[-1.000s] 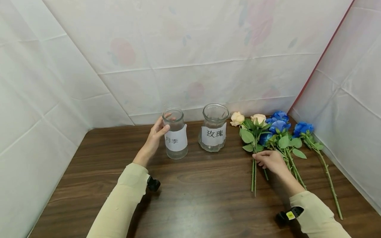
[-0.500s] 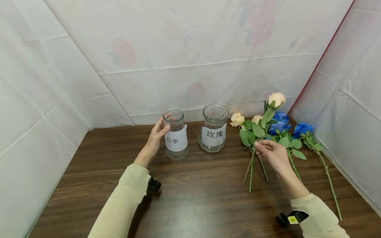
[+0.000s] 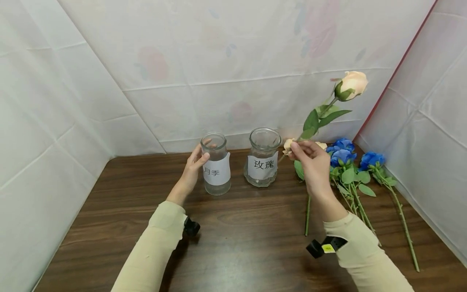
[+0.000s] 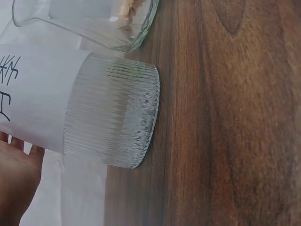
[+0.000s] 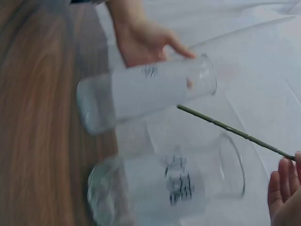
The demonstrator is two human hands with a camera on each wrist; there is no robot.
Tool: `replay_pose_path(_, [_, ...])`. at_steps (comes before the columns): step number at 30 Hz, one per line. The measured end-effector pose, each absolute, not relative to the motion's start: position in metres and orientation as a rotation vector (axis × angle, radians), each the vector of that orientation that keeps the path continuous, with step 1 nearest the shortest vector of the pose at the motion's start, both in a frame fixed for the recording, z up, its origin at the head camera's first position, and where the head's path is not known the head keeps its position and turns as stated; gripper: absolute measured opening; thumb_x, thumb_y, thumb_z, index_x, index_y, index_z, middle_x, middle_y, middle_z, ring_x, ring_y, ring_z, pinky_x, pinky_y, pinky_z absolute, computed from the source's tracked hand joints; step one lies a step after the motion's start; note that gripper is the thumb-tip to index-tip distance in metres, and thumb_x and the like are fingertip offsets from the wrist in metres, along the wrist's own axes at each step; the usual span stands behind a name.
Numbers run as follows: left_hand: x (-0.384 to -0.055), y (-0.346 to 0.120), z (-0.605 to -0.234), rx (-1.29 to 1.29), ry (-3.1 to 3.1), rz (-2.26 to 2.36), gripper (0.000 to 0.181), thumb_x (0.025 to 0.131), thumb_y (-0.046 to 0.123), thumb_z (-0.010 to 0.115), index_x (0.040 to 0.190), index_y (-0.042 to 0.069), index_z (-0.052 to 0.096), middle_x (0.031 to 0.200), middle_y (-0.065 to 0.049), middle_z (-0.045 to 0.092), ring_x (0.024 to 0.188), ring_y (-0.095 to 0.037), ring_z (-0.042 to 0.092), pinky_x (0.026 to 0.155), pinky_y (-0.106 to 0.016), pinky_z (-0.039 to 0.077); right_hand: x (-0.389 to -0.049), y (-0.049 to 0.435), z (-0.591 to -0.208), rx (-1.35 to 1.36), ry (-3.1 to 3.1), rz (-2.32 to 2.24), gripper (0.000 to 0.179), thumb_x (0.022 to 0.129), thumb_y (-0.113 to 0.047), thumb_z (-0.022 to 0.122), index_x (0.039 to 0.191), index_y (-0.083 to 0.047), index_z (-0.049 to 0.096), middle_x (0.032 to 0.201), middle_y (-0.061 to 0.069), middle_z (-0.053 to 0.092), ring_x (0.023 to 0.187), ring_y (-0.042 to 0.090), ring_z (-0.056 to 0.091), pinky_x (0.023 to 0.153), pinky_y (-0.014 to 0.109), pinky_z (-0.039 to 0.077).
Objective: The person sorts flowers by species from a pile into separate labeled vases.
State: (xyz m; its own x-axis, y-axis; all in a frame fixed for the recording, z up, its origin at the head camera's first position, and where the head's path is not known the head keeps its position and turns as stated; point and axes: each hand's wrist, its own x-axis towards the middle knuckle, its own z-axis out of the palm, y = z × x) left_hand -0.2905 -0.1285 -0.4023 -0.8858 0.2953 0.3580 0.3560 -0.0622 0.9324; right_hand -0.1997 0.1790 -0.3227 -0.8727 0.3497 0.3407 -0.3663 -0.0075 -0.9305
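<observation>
A straight ribbed glass vase (image 3: 217, 188) with a white paper label stands upright on the table, and my left hand (image 3: 189, 173) holds it near the rim, thumb in front and fingers behind. Between thumb and fingers of my right hand (image 3: 315, 167) is the stem of a cream rose (image 3: 353, 85), raised and tilted with its bloom up to the right. The right wrist view shows the bare end of its green stem (image 5: 230, 128) pointing toward the vases. A wider-mouthed glass vase (image 3: 263, 142), also labelled, stands between my hands.
Cream roses (image 3: 289, 145) lie partly behind my right hand. Several blue roses (image 3: 343, 157) with leafy stems lie to the right, one blue rose (image 3: 371, 159) apart by the side wall. White cloth (image 3: 219, 48) hangs behind the brown wooden table (image 3: 226, 235).
My right hand has lifted one cream rose from the pile and carried it up and left, its stem swinging toward the vases. My left hand has stayed on the ribbed vase.
</observation>
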Motion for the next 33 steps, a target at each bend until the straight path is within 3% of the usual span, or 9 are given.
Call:
replay_pose_path(10, [-0.291, -0.129, -0.405, -0.718, -2.069, -2.159, 0.054, 0.098, 0.022, 0.044, 0.15, 0.01, 0.038, 0.143, -0.016, 0.05, 0.133, -0.02, 0.038, 0.111, -0.049, 0.022, -0.232, 0.114, -0.298, 0.217, -1.341, 2.061, 0.004, 0.092, -0.005, 0.07, 0.095, -0.002, 0.069, 0.082, 0.003, 0.072, 0.07, 0.014, 0.067, 0.075, 0.031, 0.056])
replay_pose_path(16, [-0.291, -0.13, -0.408, -0.695, -2.054, -2.163, 0.053, 0.099, 0.021, 0.043, 0.15, 0.007, 0.038, 0.144, -0.018, 0.049, 0.137, -0.022, 0.035, 0.112, -0.05, 0.02, -0.251, 0.082, -0.286, 0.277, -1.373, 2.032, 0.01, 0.093, -0.007, 0.07, 0.098, 0.001, 0.067, 0.084, 0.002, 0.071, 0.072, 0.013, 0.067, 0.078, 0.033, 0.056])
replay_pose_path(21, [-0.29, -0.13, -0.41, -0.656, -2.068, -2.178, 0.055, 0.098, 0.022, 0.045, 0.151, 0.008, 0.038, 0.145, -0.017, 0.048, 0.136, -0.024, 0.037, 0.113, -0.051, 0.02, -0.263, 0.064, -0.301, 0.295, -1.549, 1.982, 0.016, 0.093, -0.008, 0.07, 0.103, 0.005, 0.068, 0.085, -0.002, 0.07, 0.074, 0.012, 0.066, 0.076, 0.029, 0.055])
replay_pose_path(25, [-0.29, -0.127, -0.409, -0.658, -2.084, -2.171, 0.055, 0.098, 0.025, 0.046, 0.151, 0.011, 0.039, 0.145, -0.017, 0.048, 0.136, -0.025, 0.036, 0.113, -0.051, 0.02, -0.269, 0.055, -0.318, 0.25, -1.619, 1.983, 0.015, 0.091, -0.006, 0.072, 0.098, 0.007, 0.069, 0.08, -0.001, 0.071, 0.072, 0.016, 0.067, 0.072, 0.026, 0.054])
replay_pose_path(30, [-0.292, -0.123, -0.409, -0.655, -2.074, -2.186, 0.056, 0.097, 0.025, 0.046, 0.151, 0.011, 0.039, 0.144, -0.018, 0.048, 0.136, -0.024, 0.037, 0.113, -0.05, 0.021, -0.271, 0.051, -0.335, 0.208, -1.745, 1.882, 0.019, 0.092, -0.012, 0.072, 0.097, 0.006, 0.072, 0.083, 0.011, 0.073, 0.076, 0.017, 0.069, 0.077, 0.027, 0.054])
replay_pose_path(33, [-0.292, -0.123, -0.409, -0.647, -2.067, -2.188, 0.055, 0.097, 0.023, 0.047, 0.151, 0.011, 0.039, 0.144, -0.018, 0.049, 0.136, -0.024, 0.037, 0.113, -0.05, 0.021, -0.27, 0.049, -0.339, 0.182, -1.821, 1.83, 0.023, 0.093, -0.017, 0.072, 0.097, 0.005, 0.073, 0.088, 0.016, 0.073, 0.083, 0.025, 0.07, 0.079, 0.029, 0.054])
